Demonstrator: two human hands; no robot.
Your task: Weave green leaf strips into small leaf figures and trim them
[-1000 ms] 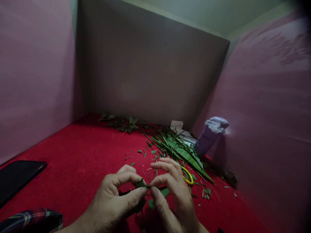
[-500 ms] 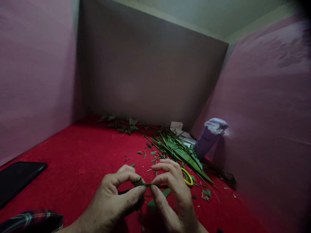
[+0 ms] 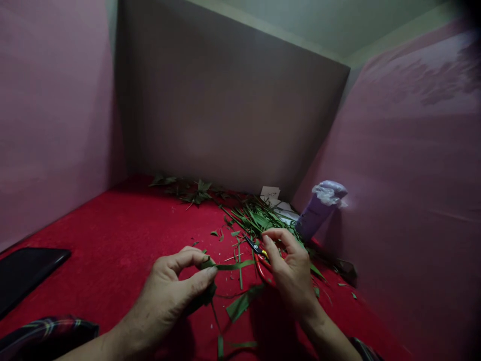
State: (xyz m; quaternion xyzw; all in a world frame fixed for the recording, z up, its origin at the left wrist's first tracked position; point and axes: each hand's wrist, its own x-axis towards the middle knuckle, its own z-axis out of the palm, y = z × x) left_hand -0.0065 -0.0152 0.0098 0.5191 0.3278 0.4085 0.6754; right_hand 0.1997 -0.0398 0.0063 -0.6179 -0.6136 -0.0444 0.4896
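Note:
My left hand (image 3: 176,288) pinches a folded green leaf strip (image 3: 225,266) between thumb and forefinger, low over the red cloth (image 3: 112,240). The strip's free end sticks out to the right. My right hand (image 3: 291,271) has its fingers curled over a pair of scissors (image 3: 259,253) with dark blades and red and yellow handles, lying just right of the strip. Whether the scissors are lifted off the cloth I cannot tell.
A heap of long green leaves (image 3: 263,220) and cut scraps lies behind the hands. A purple bottle (image 3: 317,213) leans at the right wall, white paper (image 3: 272,193) behind it. A black phone (image 3: 26,273) lies at the left. Panels wall in three sides.
My right hand has let go of the leaf strip and moved right and back onto the scissors. My left hand keeps its pinch on the strip.

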